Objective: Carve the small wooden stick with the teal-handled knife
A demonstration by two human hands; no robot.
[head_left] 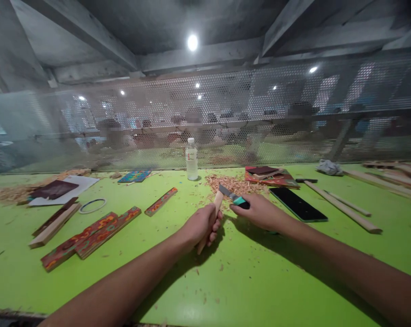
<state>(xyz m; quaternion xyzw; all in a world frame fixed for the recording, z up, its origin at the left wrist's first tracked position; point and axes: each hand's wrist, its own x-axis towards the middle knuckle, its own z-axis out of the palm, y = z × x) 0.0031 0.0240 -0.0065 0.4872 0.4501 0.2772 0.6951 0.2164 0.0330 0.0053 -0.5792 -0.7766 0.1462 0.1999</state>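
My left hand (203, 225) is closed around a pale wooden stick (217, 202) whose upper end sticks out above the fist. My right hand (260, 211) grips a knife (233, 196) with a teal and black handle. Its grey blade points left and rests against the top of the stick. Both hands hover over the green table (246, 281), with wood shavings (232, 184) scattered beneath and behind them.
A water bottle (192, 159) stands behind the hands. A black phone (298, 204) lies to the right, with long wooden sticks (343, 208) beyond it. Painted wooden strips (90, 234), a tape ring (92, 205) and sheets lie to the left. A mesh screen (226, 118) closes the back.
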